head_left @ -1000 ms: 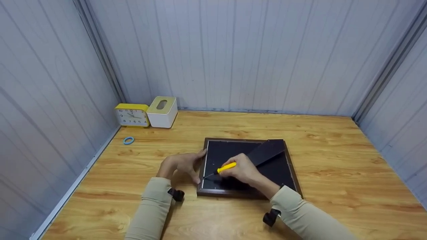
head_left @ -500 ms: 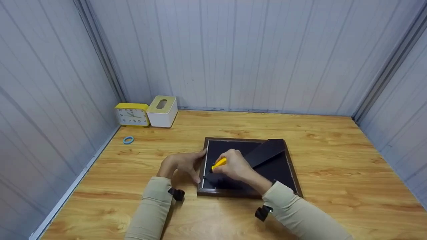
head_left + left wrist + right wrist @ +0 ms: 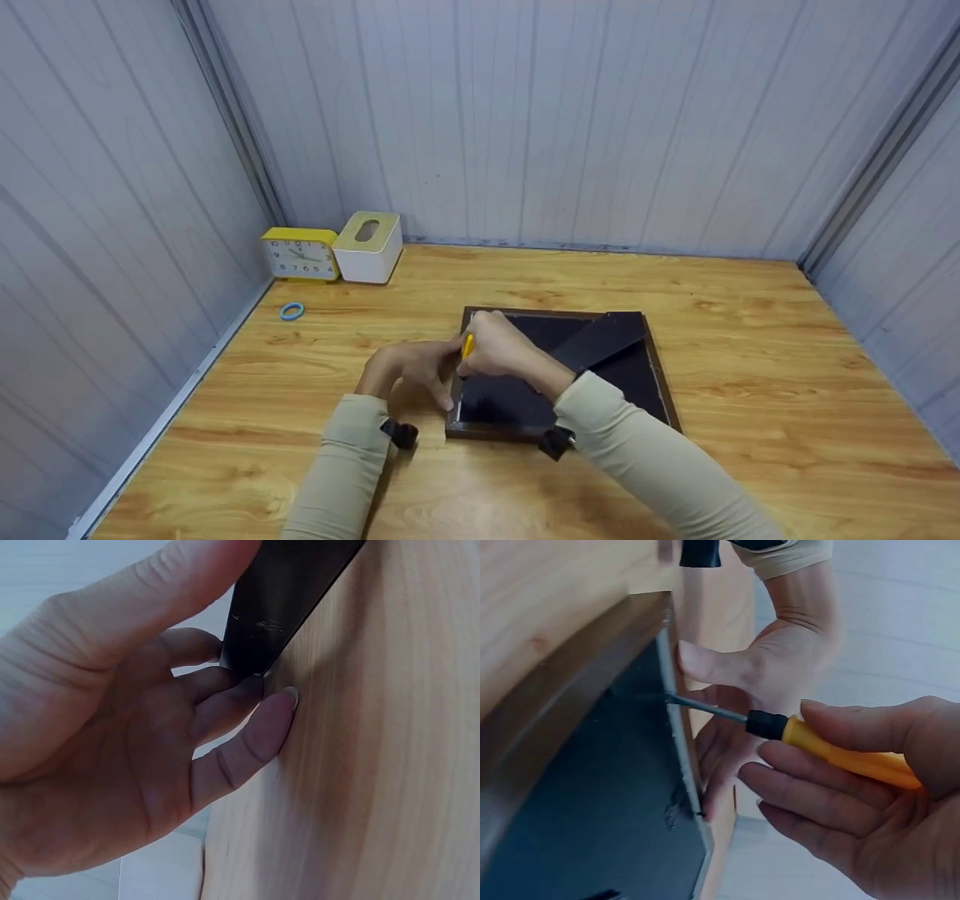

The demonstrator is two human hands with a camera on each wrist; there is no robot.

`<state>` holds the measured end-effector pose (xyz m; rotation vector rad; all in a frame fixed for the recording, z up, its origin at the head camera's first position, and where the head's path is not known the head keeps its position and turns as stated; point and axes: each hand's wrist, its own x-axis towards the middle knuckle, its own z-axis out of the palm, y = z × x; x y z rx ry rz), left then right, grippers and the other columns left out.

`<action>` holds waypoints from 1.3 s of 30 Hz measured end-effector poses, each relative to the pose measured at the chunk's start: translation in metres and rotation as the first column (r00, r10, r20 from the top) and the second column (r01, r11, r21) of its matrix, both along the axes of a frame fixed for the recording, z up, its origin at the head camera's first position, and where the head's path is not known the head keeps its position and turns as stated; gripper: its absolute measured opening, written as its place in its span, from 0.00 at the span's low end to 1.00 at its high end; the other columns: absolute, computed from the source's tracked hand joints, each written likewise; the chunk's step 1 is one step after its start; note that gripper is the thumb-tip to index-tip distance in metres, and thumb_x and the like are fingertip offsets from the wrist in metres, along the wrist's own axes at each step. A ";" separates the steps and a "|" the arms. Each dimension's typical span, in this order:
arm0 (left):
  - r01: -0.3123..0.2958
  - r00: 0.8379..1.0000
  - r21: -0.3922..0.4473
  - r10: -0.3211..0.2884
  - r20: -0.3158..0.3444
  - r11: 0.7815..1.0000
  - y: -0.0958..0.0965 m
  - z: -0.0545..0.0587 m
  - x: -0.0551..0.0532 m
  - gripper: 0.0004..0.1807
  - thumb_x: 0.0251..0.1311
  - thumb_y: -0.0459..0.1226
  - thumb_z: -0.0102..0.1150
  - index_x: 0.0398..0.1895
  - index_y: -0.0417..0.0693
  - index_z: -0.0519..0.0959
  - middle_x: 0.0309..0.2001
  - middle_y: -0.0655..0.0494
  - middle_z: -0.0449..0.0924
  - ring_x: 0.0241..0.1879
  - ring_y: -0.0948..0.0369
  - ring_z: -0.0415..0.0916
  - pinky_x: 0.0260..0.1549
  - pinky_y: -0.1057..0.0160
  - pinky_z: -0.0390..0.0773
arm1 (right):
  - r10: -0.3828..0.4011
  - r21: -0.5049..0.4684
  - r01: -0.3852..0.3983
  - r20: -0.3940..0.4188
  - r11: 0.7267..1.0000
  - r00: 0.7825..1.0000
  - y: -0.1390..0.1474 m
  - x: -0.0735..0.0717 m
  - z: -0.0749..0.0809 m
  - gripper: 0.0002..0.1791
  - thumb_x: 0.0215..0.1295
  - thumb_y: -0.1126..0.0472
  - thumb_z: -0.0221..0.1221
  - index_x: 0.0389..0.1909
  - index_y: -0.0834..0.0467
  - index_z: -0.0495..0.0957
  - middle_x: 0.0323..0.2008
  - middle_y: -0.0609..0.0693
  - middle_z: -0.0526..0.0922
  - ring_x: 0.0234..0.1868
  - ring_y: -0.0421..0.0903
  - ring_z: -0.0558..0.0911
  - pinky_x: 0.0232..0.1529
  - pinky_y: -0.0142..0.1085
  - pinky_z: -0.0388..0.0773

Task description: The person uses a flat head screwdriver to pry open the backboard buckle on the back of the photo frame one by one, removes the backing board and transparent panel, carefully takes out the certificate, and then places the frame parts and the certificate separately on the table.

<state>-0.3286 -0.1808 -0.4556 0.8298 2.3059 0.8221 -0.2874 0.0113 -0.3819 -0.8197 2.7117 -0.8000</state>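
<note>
A picture frame (image 3: 510, 432) lies face down on the table, its black backing (image 3: 491, 407) and slanting stand leg (image 3: 606, 336) upward. My left hand (image 3: 420, 366) holds its left edge, thumb toward the near corner. In the left wrist view, bent fingers (image 3: 240, 701) meet the dark side of the frame. My right hand (image 3: 496, 346) grips a screwdriver (image 3: 810, 739) by its yellow handle. In the right wrist view, the screwdriver's tip touches the light inner rim of the frame, close to the left thumb. From the head camera, the right hand hides the shaft.
A yellow clock (image 3: 301, 255) and a white tissue box (image 3: 367, 259) with a light wooden lid stand side by side at the back left. In front of the clock lies a blue ring (image 3: 292, 311). Pale panel walls (image 3: 570, 127) close off the back and sides.
My right hand has moved left across the backing, and the screwdriver has swung from a low slant to a steeper one. My left hand stays at the frame's left edge.
</note>
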 end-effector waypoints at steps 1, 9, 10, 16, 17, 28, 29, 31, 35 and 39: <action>0.014 1.000 0.011 -0.014 0.002 1.000 0.000 0.000 -0.001 0.63 0.45 0.39 0.82 0.80 0.45 0.48 0.76 0.48 0.53 0.71 0.58 0.54 0.71 0.55 0.53 | 0.004 0.011 -0.004 -0.005 1.000 1.000 -0.002 0.000 0.001 0.08 0.50 0.65 0.74 0.30 0.62 0.85 0.22 0.48 0.79 0.21 0.41 0.74 0.20 0.30 0.72; 0.032 0.999 0.012 -0.032 -0.007 0.999 0.001 0.001 -0.003 0.60 0.44 0.39 0.82 0.79 0.51 0.53 0.72 0.54 0.61 0.64 0.59 0.62 0.66 0.58 0.61 | 0.036 -0.025 -0.037 -0.035 0.999 0.999 -0.001 -0.001 0.001 0.05 0.49 0.68 0.71 0.24 0.60 0.84 0.13 0.45 0.74 0.14 0.39 0.69 0.15 0.30 0.66; 0.024 1.000 -0.002 -0.024 -0.012 1.000 0.001 0.001 -0.003 0.63 0.44 0.40 0.82 0.80 0.51 0.49 0.75 0.52 0.57 0.67 0.59 0.60 0.68 0.57 0.59 | 0.039 -0.036 -0.040 -0.028 0.999 0.999 0.002 -0.001 0.001 0.04 0.50 0.68 0.71 0.25 0.60 0.85 0.12 0.44 0.74 0.13 0.38 0.69 0.14 0.29 0.65; -0.048 0.998 -0.066 0.046 -0.030 0.997 0.001 0.003 0.000 0.71 0.44 0.43 0.82 0.81 0.45 0.37 0.79 0.41 0.38 0.77 0.52 0.41 0.74 0.53 0.45 | -0.019 -0.088 0.024 0.052 0.996 0.998 0.019 -0.006 -0.006 0.11 0.51 0.65 0.71 0.16 0.58 0.79 0.10 0.43 0.72 0.12 0.39 0.68 0.13 0.30 0.65; -0.056 0.998 -0.066 0.054 -0.035 0.996 0.001 0.003 0.000 0.71 0.43 0.43 0.83 0.81 0.43 0.38 0.79 0.40 0.39 0.77 0.51 0.41 0.74 0.52 0.45 | -0.039 -0.093 0.045 0.074 0.995 0.997 0.021 -0.007 -0.007 0.12 0.51 0.65 0.71 0.16 0.57 0.79 0.11 0.44 0.73 0.13 0.39 0.70 0.14 0.30 0.67; -0.059 0.997 -0.065 0.056 -0.057 0.996 -0.003 0.003 0.002 0.70 0.42 0.42 0.83 0.81 0.43 0.40 0.79 0.40 0.43 0.76 0.51 0.43 0.74 0.53 0.45 | -0.004 -0.095 0.011 0.071 0.995 0.997 0.015 -0.007 -0.007 0.11 0.51 0.67 0.69 0.16 0.57 0.77 0.11 0.43 0.69 0.12 0.39 0.67 0.13 0.30 0.63; -0.049 0.998 -0.061 0.046 -0.053 0.997 -0.003 0.002 0.001 0.70 0.43 0.42 0.83 0.81 0.44 0.40 0.79 0.41 0.42 0.76 0.52 0.43 0.74 0.54 0.45 | 0.010 -0.087 -0.004 0.065 0.996 0.998 0.013 -0.006 -0.005 0.10 0.52 0.67 0.69 0.17 0.58 0.78 0.10 0.43 0.68 0.12 0.39 0.66 0.13 0.30 0.63; -0.031 0.998 -0.047 0.029 -0.048 0.998 -0.002 0.002 0.000 0.70 0.42 0.41 0.83 0.81 0.45 0.41 0.79 0.44 0.43 0.76 0.54 0.44 0.74 0.54 0.45 | 0.029 -0.064 -0.026 0.048 0.998 0.998 0.008 -0.004 -0.003 0.08 0.53 0.67 0.69 0.20 0.59 0.80 0.10 0.44 0.69 0.12 0.39 0.66 0.13 0.30 0.63; -0.014 0.999 -0.033 0.013 -0.037 0.999 -0.002 0.002 -0.001 0.64 0.42 0.42 0.83 0.80 0.47 0.51 0.77 0.50 0.53 0.72 0.58 0.52 0.73 0.56 0.49 | 0.060 -0.017 -0.060 0.002 0.998 0.998 -0.001 0.000 0.000 0.03 0.54 0.66 0.70 0.27 0.61 0.84 0.15 0.46 0.76 0.15 0.40 0.70 0.15 0.30 0.67; -0.006 1.000 -0.016 0.006 -0.019 1.000 -0.001 0.001 -0.001 0.61 0.43 0.40 0.83 0.78 0.47 0.53 0.75 0.50 0.56 0.70 0.57 0.56 0.71 0.55 0.53 | 0.074 -0.018 -0.075 -0.027 0.997 0.997 -0.001 0.000 0.000 0.03 0.53 0.67 0.70 0.25 0.62 0.84 0.17 0.48 0.77 0.15 0.39 0.70 0.15 0.29 0.67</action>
